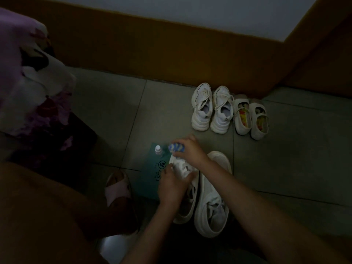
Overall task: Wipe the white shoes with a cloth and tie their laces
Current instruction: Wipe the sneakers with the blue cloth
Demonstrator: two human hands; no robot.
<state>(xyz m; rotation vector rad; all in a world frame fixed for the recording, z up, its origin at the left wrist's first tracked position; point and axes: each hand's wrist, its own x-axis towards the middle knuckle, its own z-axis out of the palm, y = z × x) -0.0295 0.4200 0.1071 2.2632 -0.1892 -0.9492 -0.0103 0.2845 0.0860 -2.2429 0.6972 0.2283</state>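
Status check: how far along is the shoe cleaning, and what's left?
Done: nothing plainly finished; the light is too dim to judge. In hand: the left hand steadies the near white shoe while the right hand holds a blue-and-white cloth at its toe. Left: its partner shoe beside it, likely lace tying on both, and perhaps the laced pair by the wall.

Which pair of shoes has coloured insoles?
The strap pair, farthest right: yellow-red insoles. The laced pair beside it and the near pair show white.
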